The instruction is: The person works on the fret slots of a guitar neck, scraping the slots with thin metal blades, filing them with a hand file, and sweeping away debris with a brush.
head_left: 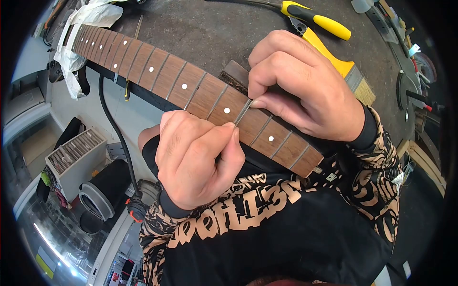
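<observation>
A dark workshop surface backs a guitar neck, with both hands on one metal strip.

The surface is worn and speckled. The neck lies slantwise along its near edge, from 10 o'clock down to 4 o'clock, its brown wooden face up, with white dots and crosswise metal lines. Toward the 4 o'clock end, the left hand and the right hand work at a thin metal strip that runs across the wood. Both are nearly closed: the left pinches its near end between thumb and finger, and the right has thumb and curled finger at its far end. Whether the strip sits fully down in the wood, I cannot tell.

Taking the hands as the middle of the dial, a dark block shows at 12 o'clock, partly under the neck. A tool with a yellow and black handle lies at 1 o'clock, and a yellow brush with pale bristles between 2 and 3, near the right hand. At 10 o'clock, crumpled white paper lies around the neck's narrow end. Below the surface's edge, an open box stands between 8 and 9 o'clock, and a black cylinder with a grey rim at 8.
</observation>
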